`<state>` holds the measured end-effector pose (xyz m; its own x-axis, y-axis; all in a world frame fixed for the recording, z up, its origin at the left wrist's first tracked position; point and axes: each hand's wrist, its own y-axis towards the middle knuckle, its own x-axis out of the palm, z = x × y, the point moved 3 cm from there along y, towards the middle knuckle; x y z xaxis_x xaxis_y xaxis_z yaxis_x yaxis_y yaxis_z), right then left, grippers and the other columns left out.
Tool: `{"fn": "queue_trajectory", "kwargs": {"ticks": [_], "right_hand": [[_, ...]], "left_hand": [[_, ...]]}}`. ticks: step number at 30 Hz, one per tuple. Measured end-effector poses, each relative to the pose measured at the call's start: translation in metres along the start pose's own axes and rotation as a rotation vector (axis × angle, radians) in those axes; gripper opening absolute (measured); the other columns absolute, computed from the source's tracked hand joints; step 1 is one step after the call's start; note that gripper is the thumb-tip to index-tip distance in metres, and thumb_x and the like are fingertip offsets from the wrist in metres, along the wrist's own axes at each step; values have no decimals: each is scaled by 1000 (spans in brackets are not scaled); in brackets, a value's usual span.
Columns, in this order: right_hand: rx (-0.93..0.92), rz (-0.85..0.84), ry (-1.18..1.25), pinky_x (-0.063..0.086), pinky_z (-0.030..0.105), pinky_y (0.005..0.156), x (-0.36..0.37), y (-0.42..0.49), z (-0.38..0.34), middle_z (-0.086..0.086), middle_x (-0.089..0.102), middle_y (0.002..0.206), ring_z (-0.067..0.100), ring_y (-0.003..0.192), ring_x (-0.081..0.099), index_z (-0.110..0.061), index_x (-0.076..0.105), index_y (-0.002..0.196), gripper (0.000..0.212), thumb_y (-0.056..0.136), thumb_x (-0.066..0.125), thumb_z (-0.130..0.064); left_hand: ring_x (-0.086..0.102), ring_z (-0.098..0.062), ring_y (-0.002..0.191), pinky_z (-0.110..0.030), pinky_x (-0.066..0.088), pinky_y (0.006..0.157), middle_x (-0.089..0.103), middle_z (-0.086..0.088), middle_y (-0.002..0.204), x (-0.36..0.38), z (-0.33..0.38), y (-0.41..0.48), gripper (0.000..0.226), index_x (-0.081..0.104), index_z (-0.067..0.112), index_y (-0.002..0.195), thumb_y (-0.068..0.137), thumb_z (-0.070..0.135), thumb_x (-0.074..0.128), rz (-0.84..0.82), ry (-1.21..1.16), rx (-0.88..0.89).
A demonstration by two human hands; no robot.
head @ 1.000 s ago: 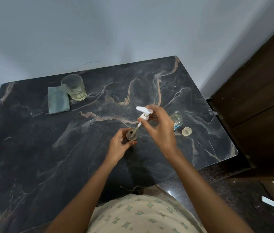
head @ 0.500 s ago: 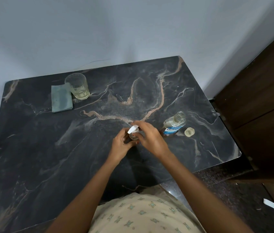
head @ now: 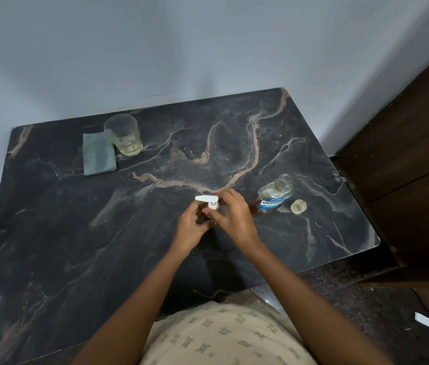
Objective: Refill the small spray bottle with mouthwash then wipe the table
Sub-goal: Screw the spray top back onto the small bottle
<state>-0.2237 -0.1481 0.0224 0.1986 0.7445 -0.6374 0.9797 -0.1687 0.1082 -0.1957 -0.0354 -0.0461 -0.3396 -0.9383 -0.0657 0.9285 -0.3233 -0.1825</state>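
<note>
While the left hand [head: 191, 229] grips the spray bottle [head: 213, 205] low down to steady it upright, just nearer than the middle of the table [head: 76, 233], the right hand [head: 234, 218] pinches the collar under the white head [head: 206, 198], a hold that fits screwing the head on. Mouthwash [head: 274, 197] stands uncapped near the right edge, its cap [head: 298, 207] just beside it on the side toward that edge, both within easy reach; I judge the pouring done or nearly so. A cloth [head: 99, 156] lies by the far left corner, just beside a glass [head: 123, 135], likely waiting for the wipe. Both hands hide the bottle's body, so its fill level cannot be told, nor whether the head is fully seated. What the pale liquid in the glass is, I cannot tell.
</note>
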Motion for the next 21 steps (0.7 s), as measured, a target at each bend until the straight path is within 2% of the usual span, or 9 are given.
{"fn": "queue_trajectory", "kwargs": {"ticks": [4, 7, 13, 17, 21], "right_hand": [[14, -9, 71, 46, 29, 84, -3, 0, -2, 11, 64, 96, 22, 92, 58, -2, 63, 100, 27, 74, 71, -7], [9, -17, 83, 45, 23, 82, -4, -1, -2, 11, 65, 97, 20, 92, 60, -3, 64, 100, 26, 74, 70, -2], [75, 24, 82, 46, 31, 77, 0, 1, 0, 11, 59, 89, 23, 87, 55, -2, 59, 88, 27, 69, 76, -11], [137, 33, 184, 44, 21, 73, 1, 1, 2, 10, 58, 90, 17, 84, 55, -5, 58, 88, 34, 64, 80, -14], [115, -109, 252, 36, 3, 89, -4, 1, 8, 4, 60, 117, 6, 107, 52, -6, 56, 117, 47, 73, 71, -4]], "left_hand": [[64, 0, 90, -16, 50, 78, 68, 16, 91, 0, 0, 0, 57, 58, 44, 95, 67, -4, 72, 14, 14, 8], [64, -1, 88, -17, 51, 79, 67, 13, 88, -1, 0, 0, 60, 59, 49, 91, 66, -3, 73, 12, 26, 24], [64, 0, 90, -11, 48, 75, 67, 13, 93, 0, -2, 1, 55, 57, 38, 96, 67, -7, 71, 13, -5, 5], [64, -3, 90, -15, 50, 78, 66, 9, 96, 0, -4, 1, 53, 57, 34, 96, 66, -7, 72, 8, -10, 1], [63, 0, 92, -15, 49, 82, 66, 9, 98, 0, -3, 1, 53, 56, 32, 98, 65, -6, 73, 2, -14, 3]]}}
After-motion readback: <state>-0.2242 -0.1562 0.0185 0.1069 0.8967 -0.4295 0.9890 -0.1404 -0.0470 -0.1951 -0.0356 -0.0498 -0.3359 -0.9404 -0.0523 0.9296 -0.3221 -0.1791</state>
